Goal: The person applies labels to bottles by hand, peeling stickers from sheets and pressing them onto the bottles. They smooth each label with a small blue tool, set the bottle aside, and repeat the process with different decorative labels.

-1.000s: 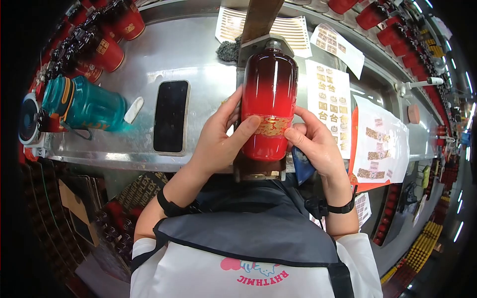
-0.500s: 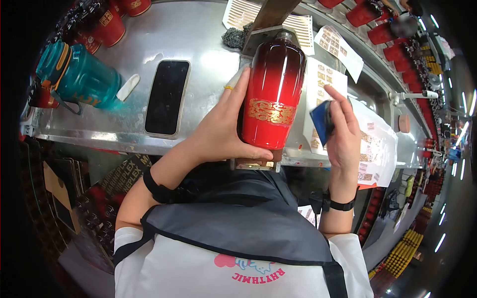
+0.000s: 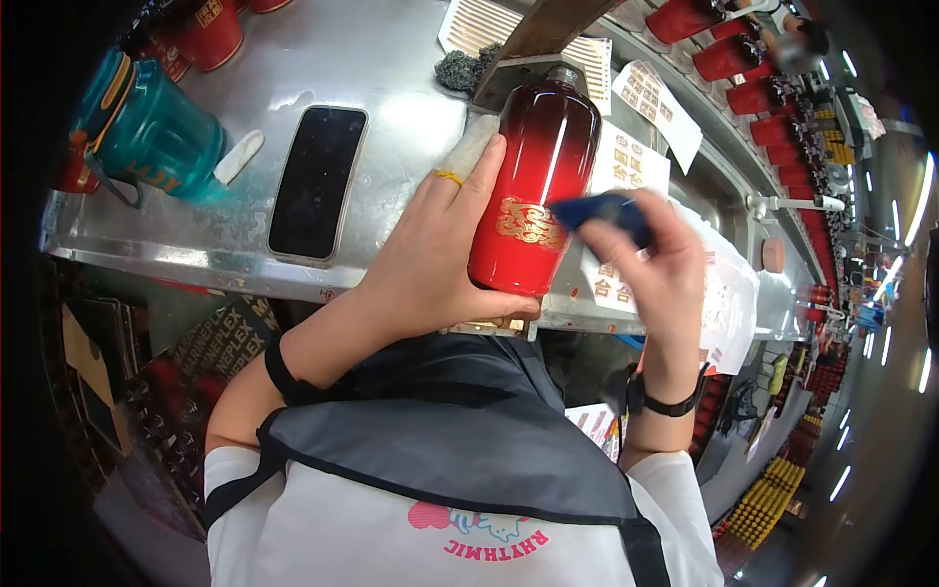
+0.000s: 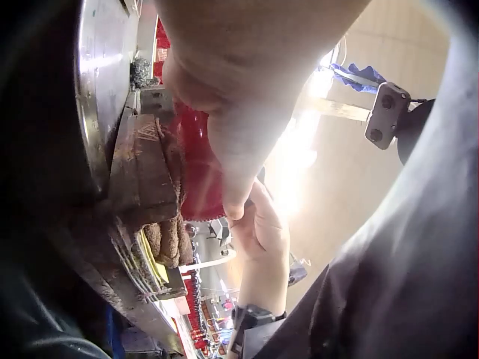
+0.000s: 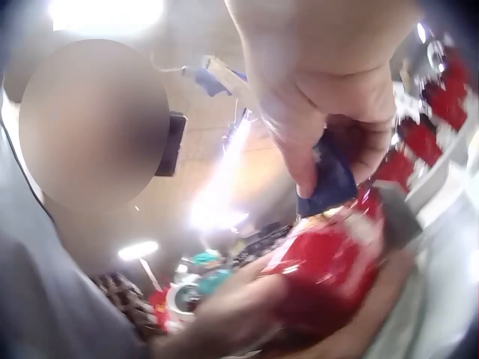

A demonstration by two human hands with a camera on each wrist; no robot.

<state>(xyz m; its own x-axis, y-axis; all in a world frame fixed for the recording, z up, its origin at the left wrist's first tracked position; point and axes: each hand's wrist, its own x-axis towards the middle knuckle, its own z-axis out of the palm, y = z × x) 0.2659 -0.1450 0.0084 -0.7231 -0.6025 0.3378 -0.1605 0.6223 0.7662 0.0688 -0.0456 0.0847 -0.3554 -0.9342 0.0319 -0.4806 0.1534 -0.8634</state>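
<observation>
A glossy bottle (image 3: 533, 186), dark at the shoulder and red below with a gold ornamental band (image 3: 529, 223), lies on a wooden stand (image 4: 142, 172), its neck pointing away from me. My left hand (image 3: 430, 240) grips it from the left, fingers along its side and thumb across the base. My right hand (image 3: 660, 264) pinches a flat, dark-blue, scraper-like piece (image 3: 608, 215). Its pointed edge overlaps the right end of the gold band. The right wrist view shows the blue piece (image 5: 329, 179) right at the surface of the red bottle (image 5: 322, 277).
A phone (image 3: 318, 184) and a teal water jug (image 3: 161, 127) are on the metal table (image 3: 245, 78) to the left. Sheets of gold stickers (image 3: 626, 161) lie right of the bottle. Dark steel wool (image 3: 465, 70) sits behind it. More red bottles (image 3: 729, 57) line the back right.
My left thumb has moved from the gold band to the base. The right hand has left the bottle, raised the blue piece on the right, then brought it back left to the band.
</observation>
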